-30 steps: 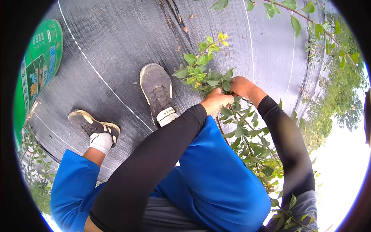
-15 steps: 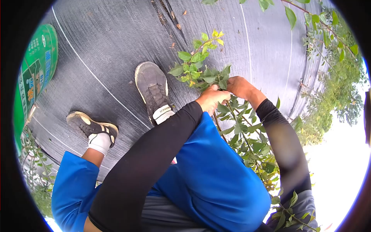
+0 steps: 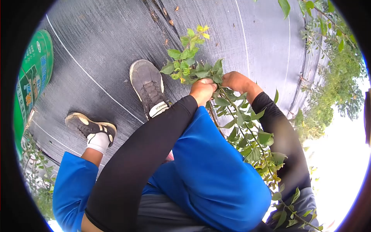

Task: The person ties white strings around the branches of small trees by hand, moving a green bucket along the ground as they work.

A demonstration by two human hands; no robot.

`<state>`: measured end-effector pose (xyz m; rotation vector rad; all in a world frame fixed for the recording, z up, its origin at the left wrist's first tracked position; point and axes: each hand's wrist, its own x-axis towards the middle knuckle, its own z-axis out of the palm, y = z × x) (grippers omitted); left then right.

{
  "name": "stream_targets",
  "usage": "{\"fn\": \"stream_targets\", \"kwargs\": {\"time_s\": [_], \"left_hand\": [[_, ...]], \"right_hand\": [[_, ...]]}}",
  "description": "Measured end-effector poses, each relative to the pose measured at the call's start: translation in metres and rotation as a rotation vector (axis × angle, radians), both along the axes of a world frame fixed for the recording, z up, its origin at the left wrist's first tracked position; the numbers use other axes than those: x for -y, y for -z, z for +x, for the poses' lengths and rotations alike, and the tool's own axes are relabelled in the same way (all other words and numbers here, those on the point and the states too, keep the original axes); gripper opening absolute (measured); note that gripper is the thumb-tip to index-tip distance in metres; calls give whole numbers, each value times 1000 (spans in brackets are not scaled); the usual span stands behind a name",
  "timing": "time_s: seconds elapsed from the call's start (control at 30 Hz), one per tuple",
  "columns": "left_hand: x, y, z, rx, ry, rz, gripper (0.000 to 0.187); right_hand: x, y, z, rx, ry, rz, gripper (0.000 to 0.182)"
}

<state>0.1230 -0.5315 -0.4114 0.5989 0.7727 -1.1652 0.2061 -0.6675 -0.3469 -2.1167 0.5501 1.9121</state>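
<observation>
My left hand (image 3: 203,91) is closed around a leafy branch (image 3: 247,129), with its thumb pressed along the stems. Close beside it, my right hand (image 3: 236,82) has its fingers bent in at the same stems; its fingertips are hidden behind leaves, and what they pinch is hard to see. Beyond the hands, the leafy shoot tip (image 3: 187,54) sticks out, its youngest leaves yellow-green. From the hands the branch runs back toward me, between my blue-clad knee and my right forearm.
Black woven ground cover (image 3: 100,46) with white lines spreads under my shoes (image 3: 147,85). A green printed sack (image 3: 36,77) lies at far left. Another leafy branch (image 3: 324,15) hangs in at top right, and bushes (image 3: 340,89) stand along the right edge.
Both hands and the shoot have shifted slightly left in view. My left fingers, stretched toward the right hand before, are now wrapped around the stems. The right hand stays beside them.
</observation>
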Motion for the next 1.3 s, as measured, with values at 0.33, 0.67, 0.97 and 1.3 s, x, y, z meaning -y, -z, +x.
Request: {"fn": "stream_targets", "kwargs": {"time_s": [0.33, 0.67, 0.97, 1.3], "left_hand": [[2, -9, 10, -14, -100, 96, 22], [10, 0, 7, 0, -39, 195, 30], [7, -12, 13, -95, -111, 188, 20], [1, -12, 17, -53, 13, 250, 17]], "right_hand": [[-7, 4, -1, 130, -508, 71, 26], [0, 3, -8, 406, -49, 143, 24], [-3, -3, -8, 373, -137, -42, 14], [-5, -6, -11, 353, -207, 31, 14]]}}
